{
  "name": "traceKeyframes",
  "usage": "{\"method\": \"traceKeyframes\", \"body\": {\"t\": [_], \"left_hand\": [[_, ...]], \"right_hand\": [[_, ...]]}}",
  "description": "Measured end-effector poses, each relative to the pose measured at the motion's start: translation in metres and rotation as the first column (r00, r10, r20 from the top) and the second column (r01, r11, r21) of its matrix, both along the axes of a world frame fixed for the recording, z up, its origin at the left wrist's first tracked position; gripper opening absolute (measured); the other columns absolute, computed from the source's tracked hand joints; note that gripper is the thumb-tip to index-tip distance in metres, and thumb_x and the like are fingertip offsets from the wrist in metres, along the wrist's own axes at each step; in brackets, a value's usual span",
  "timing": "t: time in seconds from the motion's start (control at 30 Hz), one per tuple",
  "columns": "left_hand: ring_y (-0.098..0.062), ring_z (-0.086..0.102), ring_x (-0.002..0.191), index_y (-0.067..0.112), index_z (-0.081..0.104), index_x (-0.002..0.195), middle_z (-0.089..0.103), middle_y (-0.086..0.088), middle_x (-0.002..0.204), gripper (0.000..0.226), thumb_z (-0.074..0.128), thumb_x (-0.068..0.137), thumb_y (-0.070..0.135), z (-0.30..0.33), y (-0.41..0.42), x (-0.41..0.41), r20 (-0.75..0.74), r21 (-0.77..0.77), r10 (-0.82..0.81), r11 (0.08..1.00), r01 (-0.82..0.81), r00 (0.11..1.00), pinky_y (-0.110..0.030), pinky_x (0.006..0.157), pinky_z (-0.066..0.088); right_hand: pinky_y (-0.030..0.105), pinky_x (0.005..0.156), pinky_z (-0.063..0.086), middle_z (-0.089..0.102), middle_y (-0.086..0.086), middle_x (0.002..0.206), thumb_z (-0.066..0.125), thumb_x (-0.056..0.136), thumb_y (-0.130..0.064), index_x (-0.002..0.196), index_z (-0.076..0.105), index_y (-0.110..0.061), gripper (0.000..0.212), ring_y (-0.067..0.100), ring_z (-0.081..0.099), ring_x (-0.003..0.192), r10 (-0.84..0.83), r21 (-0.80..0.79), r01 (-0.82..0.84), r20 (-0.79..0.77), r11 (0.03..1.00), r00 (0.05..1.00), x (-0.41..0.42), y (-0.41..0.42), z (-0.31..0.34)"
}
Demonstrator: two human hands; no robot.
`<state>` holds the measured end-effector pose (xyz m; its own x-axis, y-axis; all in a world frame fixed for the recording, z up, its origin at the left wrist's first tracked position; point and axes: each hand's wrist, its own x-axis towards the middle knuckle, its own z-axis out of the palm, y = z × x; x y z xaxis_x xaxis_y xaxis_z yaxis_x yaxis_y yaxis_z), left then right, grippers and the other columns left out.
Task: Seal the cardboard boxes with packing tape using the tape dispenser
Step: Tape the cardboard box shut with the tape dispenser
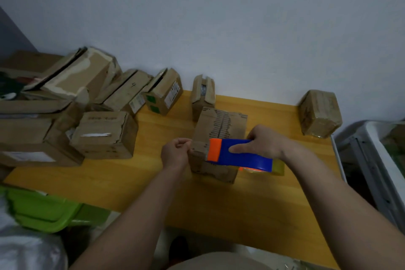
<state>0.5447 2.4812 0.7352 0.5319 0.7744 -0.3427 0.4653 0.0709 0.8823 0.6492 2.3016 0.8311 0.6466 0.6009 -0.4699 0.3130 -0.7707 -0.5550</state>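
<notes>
Gripping the blue and orange tape dispenser (238, 153), the right hand (263, 142) lays its orange end against the near left corner of the cardboard box (219, 129) at the table's (153, 182) middle, likely to anchor tape there. At the box's left edge the left hand (175, 153) curls its fingers, seemingly pinching a tape end or bracing the box. Unsealed boxes (105, 133) wait far left; a wrapped box (320, 112) sits far right.

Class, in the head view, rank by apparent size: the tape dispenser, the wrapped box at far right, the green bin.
1. green bin, partly cut off
2. tape dispenser and wrapped box: similar; dispenser nearer, unsure.
</notes>
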Motion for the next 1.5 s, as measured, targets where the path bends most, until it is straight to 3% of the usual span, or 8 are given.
{"method": "traceKeyframes", "body": {"t": [0.2, 0.37, 0.83, 1.07, 1.17, 1.23, 1.3, 1.5], "left_hand": [[-0.02, 0.064, 0.08, 0.012, 0.069, 0.088, 0.065, 0.0, 0.076, 0.006, 0.065, 0.091, 0.011, -0.008, 0.023, -0.003, 0.006, -0.078, 0.106, 0.991, -0.105, 0.994, -0.032, 0.073, 0.047], [-0.018, 0.064, 0.08, 0.013, 0.072, 0.094, 0.067, 0.002, 0.078, 0.01, 0.062, 0.094, 0.014, -0.021, 0.023, -0.001, -0.059, -0.025, 0.015, 1.0, -0.017, 0.998, -0.031, 0.074, 0.049], [-0.024, 0.062, 0.105, 0.005, 0.07, 0.113, 0.069, -0.01, 0.116, 0.023, 0.055, 0.096, 0.01, -0.05, 0.012, 0.014, -0.189, 0.088, -0.024, 0.995, 0.042, 0.982, -0.031, 0.087, 0.048], [-0.029, 0.045, 0.126, 0.018, 0.027, 0.15, 0.025, -0.012, 0.151, 0.062, 0.056, 0.096, 0.015, -0.046, 0.016, 0.006, -0.457, 0.117, -0.135, 0.971, 0.21, 0.879, -0.036, 0.094, 0.046], [-0.022, 0.015, 0.146, 0.016, 0.014, 0.154, 0.014, -0.006, 0.16, 0.074, 0.048, 0.091, -0.003, -0.05, 0.0, -0.006, -0.39, 0.537, -0.332, 0.676, 0.505, 0.859, -0.031, 0.117, 0.017], [-0.02, -0.01, 0.149, 0.012, -0.003, 0.154, -0.007, -0.006, 0.163, 0.079, 0.042, 0.092, -0.004, -0.057, -0.007, -0.011, -0.532, 0.561, -0.536, 0.356, 0.747, 0.655, -0.031, 0.119, -0.005], [-0.025, -0.022, 0.146, 0.006, -0.017, 0.15, -0.022, -0.011, 0.159, 0.075, 0.036, 0.097, 0.005, -0.062, -0.006, -0.013, -0.732, 0.475, -0.489, 0.135, 0.87, 0.475, -0.037, 0.12, -0.011], [-0.026, -0.026, 0.144, 0.004, -0.022, 0.148, -0.028, -0.013, 0.157, 0.082, 0.042, 0.098, 0.018, -0.055, -0.008, -0.014, -0.815, 0.378, -0.438, 0.093, 0.921, 0.379, -0.038, 0.118, -0.014]], "right_hand": [[0.017, 0.051, 0.04, 0.06, -0.009, 0.066, 0.072, 0.078, -0.051, 0.071, 0.058, -0.025, 0.03, 0.006, 0.057, 0.062, 0.023, -0.101, -0.028, -0.046, 0.994, 0.999, 0.003, -0.003, -0.001], [0.038, 0.076, 0.054, 0.069, 0.01, 0.087, 0.071, 0.071, -0.061, 0.092, 0.065, -0.008, 0.058, 0.024, 0.065, 0.082, -0.038, -0.208, 0.044, 0.035, 0.977, 0.999, 0.014, -0.001, -0.013], [0.032, 0.074, 0.05, 0.064, 0.005, 0.089, 0.068, 0.075, -0.062, 0.089, 0.055, -0.014, 0.052, 0.02, 0.061, 0.082, -0.08, -0.386, 0.115, 0.105, 0.915, 0.991, 0.017, 0.025, -0.041], [0.029, 0.071, 0.05, 0.061, 0.001, 0.086, 0.071, 0.074, -0.059, 0.088, 0.049, -0.02, 0.047, 0.017, 0.059, 0.083, -0.113, -0.352, 0.125, 0.053, 0.928, 0.992, 0.02, 0.021, -0.043], [0.031, 0.074, 0.052, 0.063, 0.002, 0.087, 0.071, 0.073, -0.06, 0.083, 0.049, -0.02, 0.047, 0.017, 0.06, 0.083, -0.113, -0.344, 0.126, 0.058, 0.931, 0.992, 0.022, 0.02, -0.044], [0.032, 0.076, 0.053, 0.064, 0.003, 0.087, 0.069, 0.073, -0.063, 0.085, 0.051, -0.019, 0.049, 0.018, 0.061, 0.083, -0.11, -0.346, 0.124, 0.06, 0.93, 0.992, 0.023, 0.018, -0.046], [0.032, 0.076, 0.054, 0.064, 0.003, 0.088, 0.068, 0.072, -0.065, 0.09, 0.052, -0.017, 0.054, 0.018, 0.061, 0.083, -0.116, -0.339, 0.131, 0.063, 0.932, 0.991, 0.023, 0.015, -0.048], [0.028, 0.065, 0.048, 0.066, 0.005, 0.085, 0.068, 0.074, -0.063, 0.091, 0.058, -0.013, 0.053, 0.017, 0.063, 0.078, -0.179, -0.271, 0.174, 0.006, 0.947, 0.984, 0.022, -0.015, -0.047]]}}
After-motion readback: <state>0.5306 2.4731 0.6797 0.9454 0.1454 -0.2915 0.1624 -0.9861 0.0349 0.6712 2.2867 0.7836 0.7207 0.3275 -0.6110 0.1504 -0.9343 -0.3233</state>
